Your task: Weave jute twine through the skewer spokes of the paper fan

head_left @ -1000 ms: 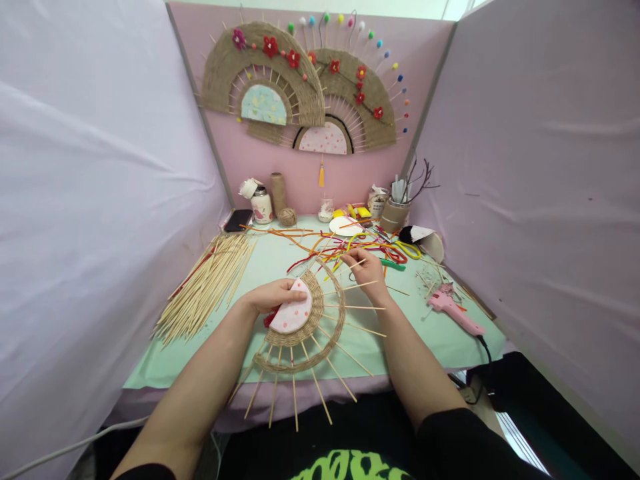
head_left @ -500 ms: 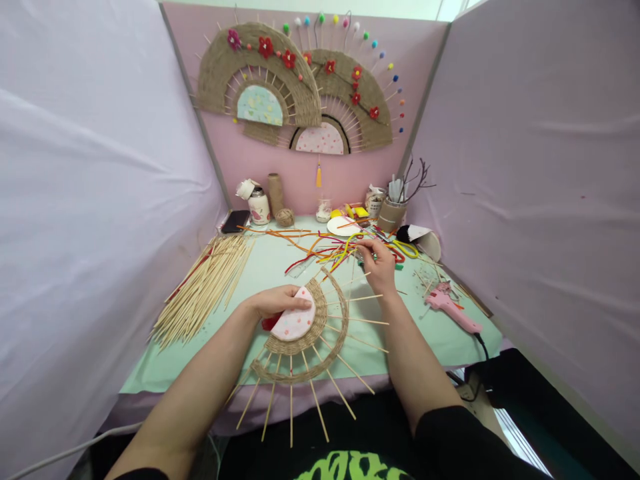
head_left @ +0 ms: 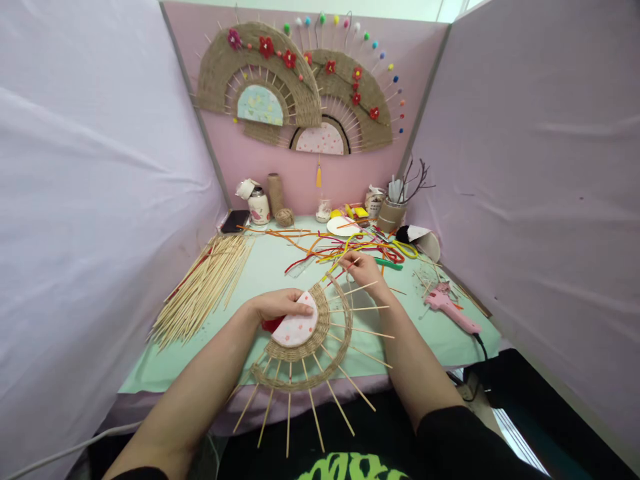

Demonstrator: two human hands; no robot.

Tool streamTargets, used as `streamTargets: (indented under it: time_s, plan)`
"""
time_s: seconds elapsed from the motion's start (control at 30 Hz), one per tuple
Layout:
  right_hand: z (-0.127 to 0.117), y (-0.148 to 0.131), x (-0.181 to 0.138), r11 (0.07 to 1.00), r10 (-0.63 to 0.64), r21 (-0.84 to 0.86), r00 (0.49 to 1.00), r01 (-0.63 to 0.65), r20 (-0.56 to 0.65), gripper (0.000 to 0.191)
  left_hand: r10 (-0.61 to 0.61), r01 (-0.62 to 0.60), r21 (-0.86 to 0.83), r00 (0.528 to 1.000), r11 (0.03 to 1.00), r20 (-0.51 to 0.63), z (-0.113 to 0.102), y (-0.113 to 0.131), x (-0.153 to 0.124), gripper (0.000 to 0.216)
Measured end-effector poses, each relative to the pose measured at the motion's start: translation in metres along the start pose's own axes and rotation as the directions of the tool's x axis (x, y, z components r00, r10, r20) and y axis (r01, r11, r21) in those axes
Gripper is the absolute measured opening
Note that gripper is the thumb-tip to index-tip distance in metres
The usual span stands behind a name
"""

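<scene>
My left hand (head_left: 281,304) grips a half-round fan (head_left: 321,319) with thumb on its pink, dotted centre panel (head_left: 294,331). Around that panel runs a tightly woven twine band, and thin wooden sticks spread outward from it. A second, narrower twine ring (head_left: 320,379) crosses the sticks farther out. Something red (head_left: 271,325) shows behind the panel under my left palm. My right hand (head_left: 364,272) is closed in a pinch at the fan's upper end, on a thin strand of twine that leads to the outer ring; the fingertips partly hide it.
Left lies a pile of wooden sticks (head_left: 203,290). Coloured pipe cleaners (head_left: 313,255) spread behind the fan. A pink glue gun (head_left: 453,308) with a cord rests at right. Twine rolls (head_left: 275,193), a white bottle (head_left: 259,207) and a pot (head_left: 391,215) line the back.
My right hand has moved left and slightly down, closer to the fan's upper end, with the twine. The fan has tilted slightly; my left hand keeps its grip.
</scene>
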State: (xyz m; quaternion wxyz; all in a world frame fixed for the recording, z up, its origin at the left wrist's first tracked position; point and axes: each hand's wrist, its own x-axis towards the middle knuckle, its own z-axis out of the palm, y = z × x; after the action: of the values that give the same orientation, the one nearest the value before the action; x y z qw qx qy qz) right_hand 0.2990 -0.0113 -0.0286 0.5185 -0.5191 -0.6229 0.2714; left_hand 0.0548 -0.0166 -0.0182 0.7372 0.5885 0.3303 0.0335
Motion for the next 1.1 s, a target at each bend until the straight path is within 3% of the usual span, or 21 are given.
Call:
streamTargets:
  time_s: [0.1,0.33,0.53,0.63,0.77,0.9,1.1]
  plan:
    - [0.012,0.003,-0.002,1.0,0.026,0.0,0.987,-0.026,0.161,0.018,-0.004,0.004,0.006,1.0,1.0,0.023,0.002,0.001,0.0,0.038]
    - [0.022,0.001,-0.006,0.993,0.113,0.026,0.983,-0.118,0.142,0.022,0.009,-0.009,0.027,1.0,1.0,0.01,0.005,0.001,0.001,0.039]
    - [0.022,0.006,-0.005,0.985,0.157,0.052,0.979,-0.165,0.128,0.026,0.301,-0.301,0.014,0.953,0.954,-0.039,0.012,0.01,0.008,0.057]
    - [0.023,0.009,-0.005,0.981,0.165,0.082,0.979,-0.175,0.115,0.025,0.36,-0.364,-0.04,0.929,0.93,-0.084,0.015,0.019,0.016,0.045]
    - [0.023,0.009,-0.004,0.979,0.157,0.111,0.979,-0.172,0.127,0.023,0.235,-0.273,-0.264,0.958,0.925,-0.164,0.015,0.03,0.031,0.034]
    - [0.025,0.012,-0.002,0.972,0.166,0.149,0.981,-0.179,0.096,0.023,0.109,-0.157,-0.445,0.985,0.882,-0.13,0.018,0.033,0.04,0.024]
    - [0.025,0.015,0.0,0.977,0.116,0.167,0.986,-0.136,0.123,0.023,0.203,-0.197,-0.587,0.977,0.785,-0.056,0.022,0.021,0.043,0.033]
